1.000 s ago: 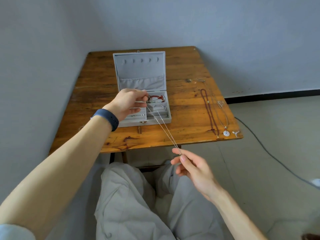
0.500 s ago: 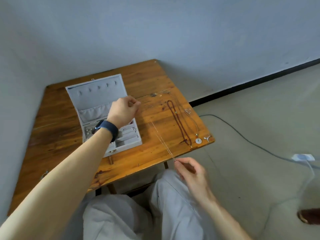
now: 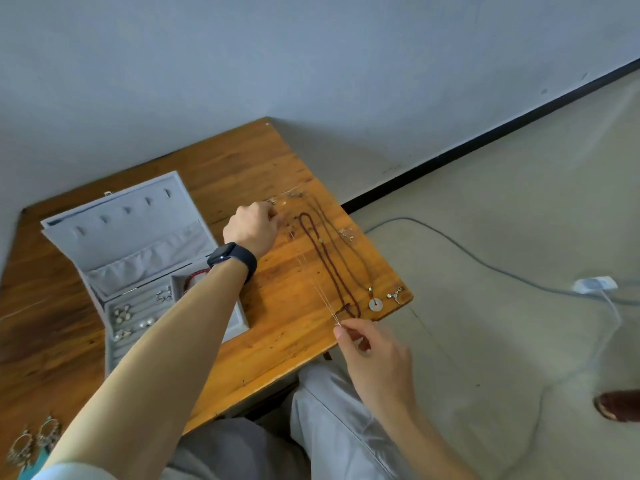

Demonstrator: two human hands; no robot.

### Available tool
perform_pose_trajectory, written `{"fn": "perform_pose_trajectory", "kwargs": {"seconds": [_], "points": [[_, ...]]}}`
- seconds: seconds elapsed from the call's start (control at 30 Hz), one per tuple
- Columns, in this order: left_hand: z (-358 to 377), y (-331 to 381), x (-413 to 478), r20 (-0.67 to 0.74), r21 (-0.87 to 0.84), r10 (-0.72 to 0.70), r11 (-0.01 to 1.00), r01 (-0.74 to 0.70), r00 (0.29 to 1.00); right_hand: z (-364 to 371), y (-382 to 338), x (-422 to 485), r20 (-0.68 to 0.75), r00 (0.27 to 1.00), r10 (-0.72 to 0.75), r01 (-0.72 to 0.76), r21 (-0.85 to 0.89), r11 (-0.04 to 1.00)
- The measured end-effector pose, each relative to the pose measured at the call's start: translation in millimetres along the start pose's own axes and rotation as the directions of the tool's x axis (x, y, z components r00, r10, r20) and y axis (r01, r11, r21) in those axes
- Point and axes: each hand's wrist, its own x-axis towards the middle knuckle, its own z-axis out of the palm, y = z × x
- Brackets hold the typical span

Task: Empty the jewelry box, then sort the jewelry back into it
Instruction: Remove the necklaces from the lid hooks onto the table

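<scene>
Carefully, I am stretching the thin silver chain (image 3: 327, 306) over the right part of the table (image 3: 277, 341). My left hand (image 3: 254, 225) is curling its fingers round the far end, and my right hand (image 3: 367, 344) is pinching the near end just past the near edge. I am thinking two things can go wrong. The chain is lying just beside the dark red necklace (image 3: 325, 261), so it can tangle with it if I am dropping it loosely. Its near end can also slide off the edge to the floor. The jewelry box (image 3: 138, 230) is standing open on the left part of the table and is not empty yet. It is holding small earrings (image 3: 123, 315) in the padded rows and a red bracelet (image 3: 194, 276) in the next compartment, partly hiding behind my forearm.
</scene>
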Motion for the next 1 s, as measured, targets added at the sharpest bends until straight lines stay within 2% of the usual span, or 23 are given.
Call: {"fn": "perform_pose_trajectory", "kwargs": {"seconds": [0.07,0.17,0.3,0.43,0.6,1.0], "points": [[8.5,0.1,6.0,0.011,-0.009,-0.005,1.000,0.005,1.000,8.4,7.7,2.2,-0.068,0.989,-0.132,0.122,-0.134,0.983],[19.6,-1.1,9.8,0.012,-0.019,0.006,1.000,-0.006,1.000,14.6,16.5,3.8,-0.098,0.973,-0.208,0.194,-0.134,0.972],[31.0,-4.3,11.4,0.000,-0.034,-0.014,0.999,0.014,1.000,18.6,19.3,5.7,-0.095,0.976,-0.197,0.191,-0.068,0.979],[34.2,-6.8,14.4,0.024,-0.163,-0.074,0.984,0.077,0.997,19.8,18.8,6.4,-0.109,0.978,-0.177,0.172,-0.052,0.984],[34.2,-12.3,18.0,0.084,-0.299,-0.079,0.949,0.101,0.993,19.4,17.8,5.6,-0.113,0.974,-0.198,0.190,-0.076,0.979],[37.2,-16.0,15.5,0.033,-0.181,-0.022,0.983,0.028,0.999,21.5,22.1,4.5,-0.122,0.971,-0.205,0.200,-0.053,0.978]]}}
